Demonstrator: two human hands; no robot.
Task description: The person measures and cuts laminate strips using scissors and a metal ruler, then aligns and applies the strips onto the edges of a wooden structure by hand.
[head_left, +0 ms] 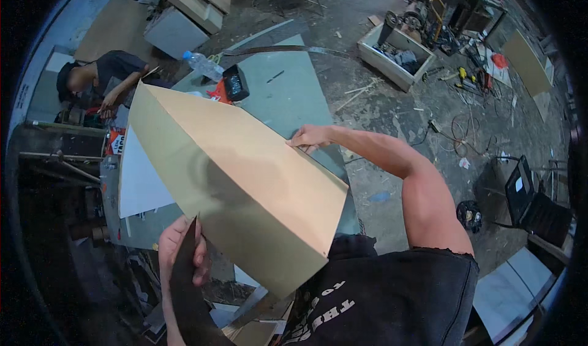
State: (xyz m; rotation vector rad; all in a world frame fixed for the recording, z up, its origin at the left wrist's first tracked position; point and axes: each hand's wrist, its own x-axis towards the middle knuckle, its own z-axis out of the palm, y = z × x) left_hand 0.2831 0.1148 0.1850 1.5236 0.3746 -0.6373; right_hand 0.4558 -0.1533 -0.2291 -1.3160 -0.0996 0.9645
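A long cream piece made of flat panels joined along a lengthwise edge (245,150) tilts across the space before me, over a pale green tabletop (288,95). My right hand (311,137) pinches its far right edge, along which a thin dark line runs. At the piece's near left side, my left hand (184,248) is closed with curled fingers around a dark, curved flat strip (187,291). That strip hangs down toward the lower edge and hides part of the hand. Beyond the piece lie a black box-like container (236,82) and a clear plastic bottle (204,66) with a blue cap.
Another person (113,82) works low down at the left. A second long dark strip (269,49) bends over the table's far end. On the littered floor are a wooden crate (395,55) of tools, cables (468,131) and a black chair (533,205). A white sheet (141,180) lies on the table.
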